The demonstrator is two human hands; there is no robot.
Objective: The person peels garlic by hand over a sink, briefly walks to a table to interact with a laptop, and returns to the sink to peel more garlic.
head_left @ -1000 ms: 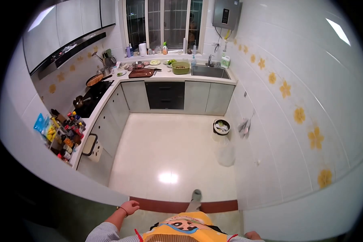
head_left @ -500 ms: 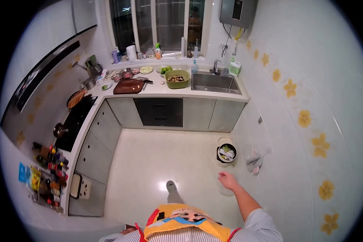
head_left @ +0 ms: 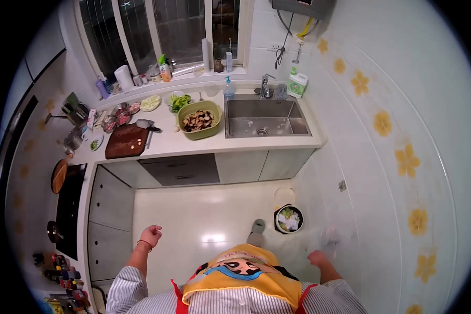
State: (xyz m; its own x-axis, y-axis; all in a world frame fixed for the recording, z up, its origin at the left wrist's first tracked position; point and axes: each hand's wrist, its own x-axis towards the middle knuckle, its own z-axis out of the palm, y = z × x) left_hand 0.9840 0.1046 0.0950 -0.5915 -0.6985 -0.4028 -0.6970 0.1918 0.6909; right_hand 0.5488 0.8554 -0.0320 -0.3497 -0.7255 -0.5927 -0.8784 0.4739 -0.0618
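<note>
My left hand point(head_left: 150, 236) hangs over the floor at the lower left, a band on its wrist. Its fingers look curled, but what they hold, if anything, is too small to tell. At the lower right my right hand point(head_left: 318, 258) is low beside the tiled wall, below the open bin point(head_left: 288, 219) with scraps and white paper in it; its fingers are bent and too small to read. Neither hand touches the counter point(head_left: 167, 141). On it are a green basin point(head_left: 199, 120) of cut dark pieces, a brown cutting board point(head_left: 124, 141) and a cleaver point(head_left: 146, 124).
The steel sink point(head_left: 261, 118) is at the counter's right end, with a soap bottle point(head_left: 228, 88) and a white jug point(head_left: 297, 83) beside it. Plates and bowls of food stand left of the basin. The black stove point(head_left: 70, 209) and seasoning bottles line the left side.
My left hand has come into full view at the lower left. My right hand sits lower in the view. The counter and sink appear closer, and one foot shows further right, near the bin.
</note>
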